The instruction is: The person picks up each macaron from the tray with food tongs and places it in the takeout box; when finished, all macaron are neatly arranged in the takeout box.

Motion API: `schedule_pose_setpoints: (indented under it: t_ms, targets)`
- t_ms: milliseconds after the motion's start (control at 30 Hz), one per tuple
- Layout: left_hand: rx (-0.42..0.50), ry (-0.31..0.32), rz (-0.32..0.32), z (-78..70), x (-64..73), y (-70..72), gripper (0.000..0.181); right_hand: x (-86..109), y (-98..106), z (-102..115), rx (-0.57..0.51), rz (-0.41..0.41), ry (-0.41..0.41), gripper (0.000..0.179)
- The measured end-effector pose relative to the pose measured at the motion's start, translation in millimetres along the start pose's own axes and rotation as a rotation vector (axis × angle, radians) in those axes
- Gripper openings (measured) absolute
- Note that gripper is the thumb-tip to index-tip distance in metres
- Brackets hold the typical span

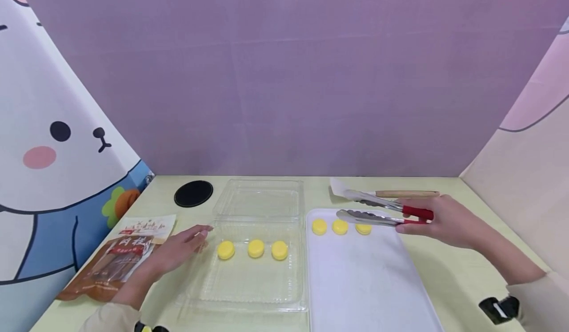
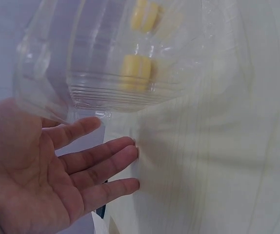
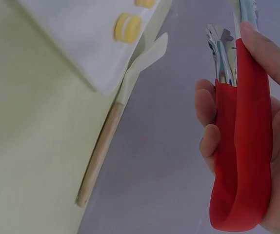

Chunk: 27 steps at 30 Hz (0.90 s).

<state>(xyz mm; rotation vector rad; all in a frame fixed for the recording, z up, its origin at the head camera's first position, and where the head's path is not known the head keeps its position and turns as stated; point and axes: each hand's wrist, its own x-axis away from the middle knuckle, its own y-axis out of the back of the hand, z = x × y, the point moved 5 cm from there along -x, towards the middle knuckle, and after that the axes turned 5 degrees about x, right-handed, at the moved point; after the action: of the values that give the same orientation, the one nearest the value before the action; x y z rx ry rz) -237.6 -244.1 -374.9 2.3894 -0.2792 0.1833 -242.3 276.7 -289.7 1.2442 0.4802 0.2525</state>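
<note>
My right hand grips metal tongs by their red handles, as the right wrist view also shows. The tongs' arms stand apart over the far end of a white tray, with nothing visible between the tips. Three yellow macarons lie in a row below them, the rightmost partly hidden. To the left of the tray, an opened clear plastic container holds three more macarons. My left hand is at its left side, fingers extended; in the left wrist view the index finger is close to the container's wall.
A spatula with a wooden handle lies behind the tray. The container's lid is folded back. A black disc lies at the back left, and a brown food packet is under my left forearm. A purple backdrop bounds the table.
</note>
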Motion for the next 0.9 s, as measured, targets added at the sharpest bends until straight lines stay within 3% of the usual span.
schedule_pose_setpoints:
  t_ms: [133,400,900]
  targets:
    - [-0.004,0.005,0.002,0.6,-0.3,-0.2,0.052,6.1,-4,-16,0.004,0.045,-0.059,0.068]
    - [-0.001,0.006,0.002,0.7,-0.6,-0.3,0.052,16.7,-16,-38,-0.020,0.086,-0.091,0.066]
    - [0.002,-0.004,0.005,0.0,0.9,0.1,0.053,21.6,-39,-57,-0.004,0.158,-0.123,0.066]
